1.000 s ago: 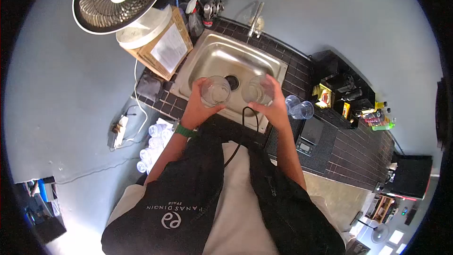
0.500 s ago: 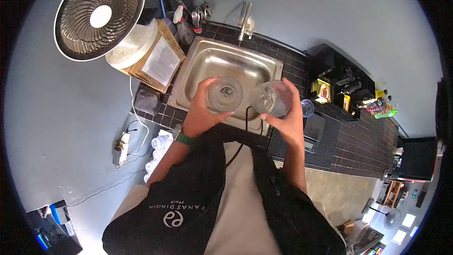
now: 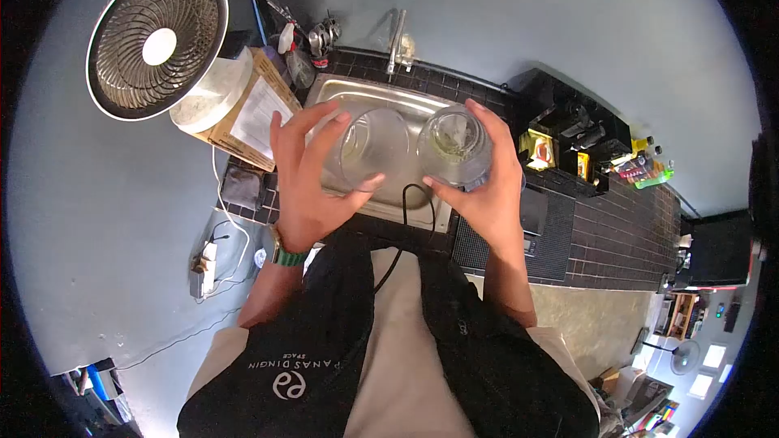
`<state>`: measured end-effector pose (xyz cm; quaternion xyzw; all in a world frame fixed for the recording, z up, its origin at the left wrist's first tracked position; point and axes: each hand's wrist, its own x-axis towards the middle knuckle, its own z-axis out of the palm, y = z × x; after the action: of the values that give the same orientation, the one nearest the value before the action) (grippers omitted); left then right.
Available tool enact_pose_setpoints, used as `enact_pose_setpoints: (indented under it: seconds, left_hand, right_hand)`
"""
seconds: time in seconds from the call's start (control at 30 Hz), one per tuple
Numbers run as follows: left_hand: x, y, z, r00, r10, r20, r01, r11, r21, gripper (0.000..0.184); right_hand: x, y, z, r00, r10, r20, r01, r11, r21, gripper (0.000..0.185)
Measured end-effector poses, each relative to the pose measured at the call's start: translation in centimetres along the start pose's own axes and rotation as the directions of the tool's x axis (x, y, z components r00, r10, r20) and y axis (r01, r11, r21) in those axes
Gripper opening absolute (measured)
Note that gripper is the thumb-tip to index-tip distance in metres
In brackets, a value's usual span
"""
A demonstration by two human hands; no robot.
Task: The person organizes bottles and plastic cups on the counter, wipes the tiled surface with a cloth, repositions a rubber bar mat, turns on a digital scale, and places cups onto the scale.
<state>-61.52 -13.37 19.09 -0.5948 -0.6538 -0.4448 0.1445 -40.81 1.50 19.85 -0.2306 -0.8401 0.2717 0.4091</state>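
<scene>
Over the sink (image 3: 422, 215), our left fingers (image 3: 344, 118) and right fingers (image 3: 487, 126) each grip a clear cup, the left cup (image 3: 373, 148) beside the right cup (image 3: 454, 146)

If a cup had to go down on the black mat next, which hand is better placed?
Probably the right hand: it holds a cup and is nearer the mat. The left hand holds the other cup farther off, on the far side.

Camera: on the head
Facing: forward, down
Sink (image 3: 389, 96): central, within arm's reach
Counter (image 3: 618, 245): stretching off rightward
</scene>
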Motion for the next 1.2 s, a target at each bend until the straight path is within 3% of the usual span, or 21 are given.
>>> enact_pose_setpoints:
  seconds: [0.13, 0.23, 0.3, 0.43, 0.5, 0.53, 0.6, 0.63, 0.7, 0.93, 1.0, 1.03, 1.1, 1.13, 1.2]
  left_hand:
    - [0.7, 1.2, -0.4, 1.000, 0.022, -0.008, -0.022, 0.999, 0.040, 0.083]
    - [0.8, 1.7, -0.3, 0.998, 0.064, 0.016, -0.065, 0.991, 0.115, 0.093]
    - [1.0, 2.0, -0.5, 0.994, 0.082, 0.070, -0.092, 0.985, 0.143, 0.092]
    - [1.8, 2.7, -0.5, 0.966, 0.104, 0.235, -0.159, 0.960, 0.228, 0.089]
    - [2.4, 2.6, 0.2, 0.895, 0.165, 0.415, -0.253, 0.953, 0.168, 0.086]
    - [2.5, 2.6, 0.6, 0.893, 0.163, 0.419, -0.252, 0.953, 0.167, 0.086]
    - [2.7, 2.5, 1.5, 0.789, 0.326, 0.520, -0.490, 0.845, 0.215, 0.081]
    - [2.8, 2.4, 2.0, 0.787, 0.327, 0.523, -0.492, 0.844, 0.213, 0.081]
    - [3.0, 2.2, 2.9, 0.692, 0.411, 0.594, -0.581, 0.805, 0.120, 0.079]
    - [3.7, 3.5, 4.5, 0.625, 0.438, 0.647, -0.629, 0.773, 0.085, 0.078]
    - [3.8, 3.9, 4.5, 0.695, 0.393, 0.602, -0.557, 0.824, 0.105, 0.078]
    - [3.6, 3.8, 4.5, 0.684, 0.414, 0.601, -0.575, 0.812, 0.095, 0.078]
    - [2.9, 3.2, 4.9, 0.796, 0.215, 0.566, -0.273, 0.962, 0.019, 0.080]
    - [1.8, 2.6, 5.5, 0.785, 0.245, 0.569, -0.302, 0.953, 0.006, 0.080]
    - [-1.6, 0.8, 7.3, 0.864, -0.001, 0.504, 0.142, 0.960, -0.241, 0.091]
  right_hand:
    - [0.2, -0.6, 0.0, 1.000, -0.011, -0.016, 0.011, 1.000, -0.006, 0.100]
    - [-0.4, -0.6, 0.3, 1.000, -0.011, -0.013, 0.011, 0.999, -0.039, 0.098]
    - [-1.5, 0.4, 1.4, 0.995, 0.100, -0.026, -0.095, 0.983, 0.159, 0.097]
    - [-4.2, 2.8, 3.2, 0.974, 0.210, 0.084, -0.217, 0.972, 0.093, 0.097]
    - [-5.1, 3.0, 4.1, 0.964, 0.236, 0.119, -0.242, 0.970, 0.036, 0.097]
    - [-5.7, 3.4, 4.6, 0.947, 0.282, 0.151, -0.300, 0.948, 0.110, 0.097]
    - [-6.3, 3.4, 5.1, 0.948, 0.285, 0.144, -0.300, 0.949, 0.094, 0.096]
    - [-6.5, 3.4, 5.2, 0.948, 0.287, 0.137, -0.300, 0.951, 0.078, 0.095]
    - [-6.7, 3.3, 5.1, 0.953, 0.284, 0.109, -0.294, 0.952, 0.091, 0.094]
    - [-7.7, 3.9, 4.4, 0.961, 0.277, 0.021, -0.278, 0.958, 0.071, 0.094]
    - [-8.0, 4.1, 3.9, 0.946, 0.324, 0.020, -0.324, 0.944, 0.067, 0.098]
    - [-8.3, 4.4, 3.7, 0.945, 0.327, -0.003, -0.326, 0.943, 0.066, 0.098]
    - [-9.4, 5.8, 3.5, 0.937, 0.350, 0.020, -0.350, 0.932, 0.096, 0.100]
    - [-10.0, 6.2, 3.3, 0.926, 0.375, 0.038, -0.377, 0.918, 0.125, 0.100]
    - [-11.0, 6.2, 2.3, 0.898, 0.436, 0.056, -0.440, 0.891, 0.114, 0.100]
